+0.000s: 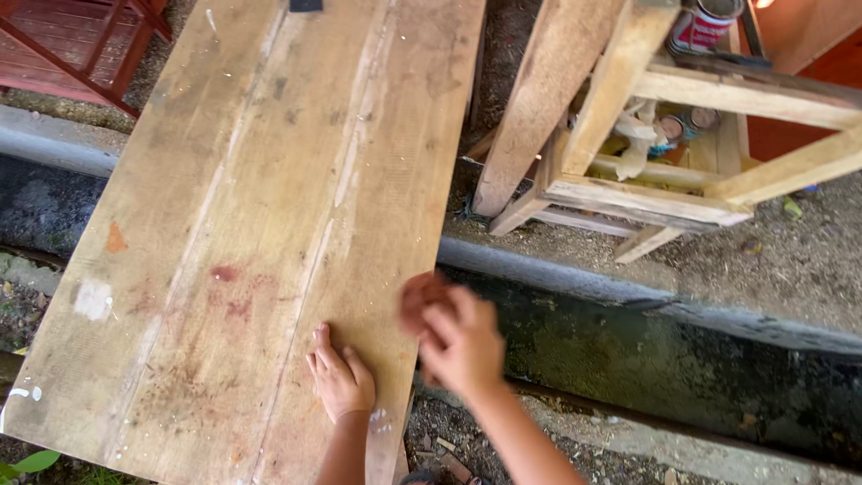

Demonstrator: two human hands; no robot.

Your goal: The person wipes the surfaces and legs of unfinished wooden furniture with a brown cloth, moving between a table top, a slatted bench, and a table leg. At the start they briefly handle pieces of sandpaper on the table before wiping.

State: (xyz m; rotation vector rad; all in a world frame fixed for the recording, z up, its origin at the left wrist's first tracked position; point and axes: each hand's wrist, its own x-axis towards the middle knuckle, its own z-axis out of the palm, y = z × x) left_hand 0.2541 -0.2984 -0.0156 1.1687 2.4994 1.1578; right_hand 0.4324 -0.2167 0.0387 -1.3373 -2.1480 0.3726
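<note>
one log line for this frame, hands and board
left hand: flat on wooden board | right hand: blurred at board's right edge, reddish-brown item in fingers, kind unclear | behind: wooden frame

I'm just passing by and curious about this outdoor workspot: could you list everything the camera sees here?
wooden board: one, pale tan with reddish stains and white paint marks, lying lengthwise across the middle and left.
wooden frame: one, light unpainted wood, upper right on the gravel.
tin cans: at least one, red and white, on top of the frame; more small cans inside it, blurred.
red wooden furniture: one piece, dark red, top left corner.
concrete gutter: one, grey and mossy, running under the board.
left hand: flat on the board's near end.
right hand: blurred, at the board's right edge, seemingly holding something reddish-brown.
</note>
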